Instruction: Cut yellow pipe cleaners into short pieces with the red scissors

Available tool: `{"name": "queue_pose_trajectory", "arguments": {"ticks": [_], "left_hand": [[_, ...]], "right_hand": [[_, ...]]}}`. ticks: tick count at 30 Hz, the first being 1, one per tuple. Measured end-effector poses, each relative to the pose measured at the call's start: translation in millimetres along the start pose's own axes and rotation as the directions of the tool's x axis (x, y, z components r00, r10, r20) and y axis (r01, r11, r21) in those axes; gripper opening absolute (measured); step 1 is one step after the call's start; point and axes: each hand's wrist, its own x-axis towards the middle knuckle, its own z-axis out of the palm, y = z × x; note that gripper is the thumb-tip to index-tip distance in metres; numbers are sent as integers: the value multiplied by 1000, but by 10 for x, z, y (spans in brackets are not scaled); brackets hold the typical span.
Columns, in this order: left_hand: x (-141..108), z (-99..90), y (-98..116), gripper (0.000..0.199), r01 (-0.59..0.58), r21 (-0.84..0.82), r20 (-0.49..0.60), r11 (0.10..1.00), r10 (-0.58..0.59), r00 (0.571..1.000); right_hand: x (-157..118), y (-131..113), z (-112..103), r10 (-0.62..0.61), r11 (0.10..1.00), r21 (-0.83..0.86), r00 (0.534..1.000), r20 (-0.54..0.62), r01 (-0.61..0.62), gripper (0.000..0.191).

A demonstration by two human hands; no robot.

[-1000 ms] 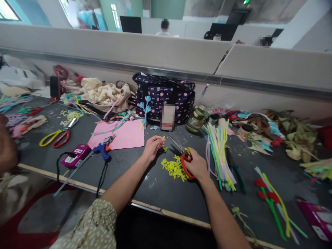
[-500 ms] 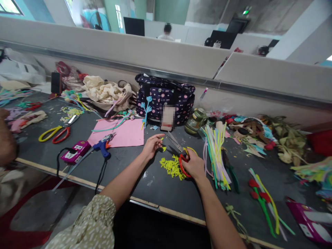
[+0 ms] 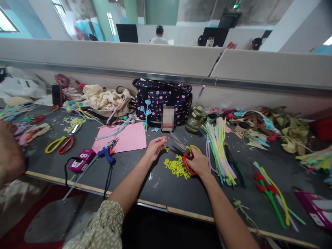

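My right hand (image 3: 199, 162) grips scissors (image 3: 178, 141) by their red and yellow handles, the blades pointing up and left. My left hand (image 3: 156, 147) is closed in a pinch left of the blades. A small yellow-green piece of pipe cleaner (image 3: 167, 149) shows at its fingertips; the rest is hidden by the fingers. Below the scissors lies a pile of short yellow-green pipe cleaner pieces (image 3: 176, 167). Right of my right hand is a bundle of pastel pipe cleaners (image 3: 219, 148).
A dark patterned bag (image 3: 178, 98), a phone-like upright object (image 3: 168, 119) and a green jar (image 3: 195, 120) stand behind. To the left are pink paper (image 3: 129, 140), a blue glue gun (image 3: 107, 154), a purple power strip (image 3: 82, 160) and other scissors (image 3: 66, 141). Another person's arm (image 3: 11, 148) rests far left.
The view has shifted slightly. A yellow-green bit seen at my left fingertips earlier is now out of sight; the fingers are drawn closer together. My right hand stays on the scissors.
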Motion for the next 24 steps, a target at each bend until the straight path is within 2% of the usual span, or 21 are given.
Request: {"name": "queue_pose_trajectory", "arguments": {"ticks": [6,11,16,20,24], "left_hand": [[16,-49,-38,27,31,-29,9,999,-31,999],[0,-48,-45,26,67,-42,64,997,-64,996],[1,-42,-20,24,60,-73,-28,995,-62,998],[7,-39,-1,34,-2,-94,-18,996,0,1000],[5,-42,6,32,9,-80,-28,997,-11,1000]], "right_hand": [[0,-2,-10,-14,1000,6,1000,-10,14,30],[0,5,13,-17,1000,12,1000,-3,17,31],[9,-1,6,-9,1000,29,1000,6,9,33],[10,-9,-29,-5,1000,24,1000,-5,5,31],[7,-5,-40,-9,1000,22,999,-33,10,32]]}}
